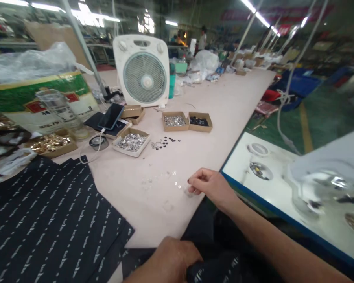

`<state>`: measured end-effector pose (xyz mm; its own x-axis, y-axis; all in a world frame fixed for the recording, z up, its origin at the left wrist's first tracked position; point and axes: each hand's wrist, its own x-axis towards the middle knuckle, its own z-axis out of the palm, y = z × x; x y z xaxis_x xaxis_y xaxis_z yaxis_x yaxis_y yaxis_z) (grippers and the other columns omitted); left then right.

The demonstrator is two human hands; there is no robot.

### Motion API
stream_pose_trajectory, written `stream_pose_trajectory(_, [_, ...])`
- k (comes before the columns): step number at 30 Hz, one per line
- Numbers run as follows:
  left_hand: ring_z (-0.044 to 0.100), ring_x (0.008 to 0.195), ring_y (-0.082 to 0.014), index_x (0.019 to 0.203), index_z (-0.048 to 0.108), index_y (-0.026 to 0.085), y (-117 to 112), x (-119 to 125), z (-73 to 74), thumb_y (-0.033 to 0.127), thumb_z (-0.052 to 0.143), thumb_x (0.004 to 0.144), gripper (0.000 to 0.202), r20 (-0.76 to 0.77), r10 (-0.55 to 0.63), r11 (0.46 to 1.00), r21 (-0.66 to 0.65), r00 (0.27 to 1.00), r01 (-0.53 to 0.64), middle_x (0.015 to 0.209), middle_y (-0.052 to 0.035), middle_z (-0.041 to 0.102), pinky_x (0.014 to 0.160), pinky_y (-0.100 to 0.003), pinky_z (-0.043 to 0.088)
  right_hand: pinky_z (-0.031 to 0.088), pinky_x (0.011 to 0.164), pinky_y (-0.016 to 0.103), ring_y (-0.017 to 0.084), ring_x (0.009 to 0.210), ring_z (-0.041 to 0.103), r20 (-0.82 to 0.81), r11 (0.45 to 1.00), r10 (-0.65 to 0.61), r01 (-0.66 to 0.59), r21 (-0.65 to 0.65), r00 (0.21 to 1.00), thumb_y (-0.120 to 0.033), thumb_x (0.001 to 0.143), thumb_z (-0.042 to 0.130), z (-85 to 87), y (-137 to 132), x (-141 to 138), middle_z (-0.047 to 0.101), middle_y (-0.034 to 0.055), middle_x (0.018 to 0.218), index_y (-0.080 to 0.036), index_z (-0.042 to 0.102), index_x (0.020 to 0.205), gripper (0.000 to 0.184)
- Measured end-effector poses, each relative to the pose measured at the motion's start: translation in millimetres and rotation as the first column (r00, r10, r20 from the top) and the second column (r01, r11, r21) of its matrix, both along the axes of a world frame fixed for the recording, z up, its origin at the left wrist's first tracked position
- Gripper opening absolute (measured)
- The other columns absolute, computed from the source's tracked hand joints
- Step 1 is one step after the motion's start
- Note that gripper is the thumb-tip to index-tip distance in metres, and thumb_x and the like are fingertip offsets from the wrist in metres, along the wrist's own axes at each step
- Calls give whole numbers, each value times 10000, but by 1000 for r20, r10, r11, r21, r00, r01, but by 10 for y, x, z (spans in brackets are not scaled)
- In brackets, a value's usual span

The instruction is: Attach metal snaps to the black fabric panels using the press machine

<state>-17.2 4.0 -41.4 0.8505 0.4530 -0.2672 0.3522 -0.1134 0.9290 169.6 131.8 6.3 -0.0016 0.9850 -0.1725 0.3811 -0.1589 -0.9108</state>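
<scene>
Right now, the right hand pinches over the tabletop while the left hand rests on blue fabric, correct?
No: the fabric is black with white print, as the head view shows; the left hand rests on it, the right hand pinches over the tabletop.

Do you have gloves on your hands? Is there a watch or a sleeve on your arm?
No gloves: the right hand and the left hand are both bare. The right forearm is bare too, with no sleeve, watch or bracelet in view. Only a little of the left arm shows, so I can't tell what it wears.
</scene>
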Motion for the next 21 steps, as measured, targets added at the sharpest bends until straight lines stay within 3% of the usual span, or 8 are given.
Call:
stream_pose_trajectory(2, [608, 707, -142, 832, 608, 231, -52, -16, 28, 221, 628, 757, 78, -24, 43, 983, 181, 999, -38, 809, 12, 648, 564, -265, 371, 522, 587, 244, 154, 615, 677, -158, 994, 13, -29, -104, 987, -283, 772, 682, -55, -620, 63, 726, 31, 673, -171, 639, 774, 120])
stream_pose_trajectory(4, [605, 724, -145, 896, 592, 226, -120, -36, 81, 165, 591, 712, 193, -21, 12, 914, 406, 1000, -3, 849, 15, 657, 594, -273, 372, 514, 592, 243, 151, 625, 670, -268, 982, -1, -49, -180, 963, -265, 743, 707, -150, -1194, 94, 715, 16, 666, -174, 635, 785, 124])
stream_pose_trajectory(7, [588, 743, -182, 954, 580, 200, -266, -19, 169, 134, 567, 678, 285, -54, -121, 728, 674, 991, 125, 845, -10, 645, 617, -309, 383, 506, 594, 246, 144, 620, 655, -351, 967, -95, 2, -256, 932, -273, 730, 729, -276, -1870, 112, 703, 2, 678, -176, 639, 808, 154])
stream_pose_trajectory(9, [569, 739, -199, 1006, 576, 180, -391, 21, 224, 119, 549, 685, 328, -74, -179, 594, 787, 981, 167, 854, -29, 636, 612, -330, 386, 510, 608, 249, 146, 646, 658, -350, 960, -160, 63, -273, 923, -274, 725, 740, -306, -2189, 122, 711, 6, 717, -179, 650, 819, 160])
stream_pose_trajectory(12, [535, 711, -205, 1041, 576, 153, -574, 77, 309, 124, 506, 798, 254, -54, -228, 473, 867, 972, 159, 817, -42, 611, 609, -344, 381, 529, 661, 258, 157, 707, 676, -335, 957, -227, 145, -253, 915, -265, 722, 749, -280, -2517, 147, 736, 16, 778, -189, 669, 833, 157])
stream_pose_trajectory(16, [499, 679, -184, 1035, 588, 140, -718, 107, 439, 172, 410, 958, 197, 4, -237, 436, 894, 971, 103, 764, -40, 593, 610, -333, 351, 548, 689, 269, 166, 716, 692, -354, 962, -253, 196, -188, 901, -282, 752, 744, -195, -2775, 182, 752, 17, 793, -205, 691, 823, 118])
stream_pose_trajectory(21, [466, 640, -168, 970, 608, 128, -809, 112, 559, 157, 412, 984, 199, 53, -243, 385, 922, 969, 46, 705, -34, 580, 580, -327, 316, 557, 697, 252, 155, 722, 705, -320, 982, -187, 170, -78, 929, -226, 806, 705, -85, -2942, 221, 758, 5, 797, -209, 723, 829, 34])
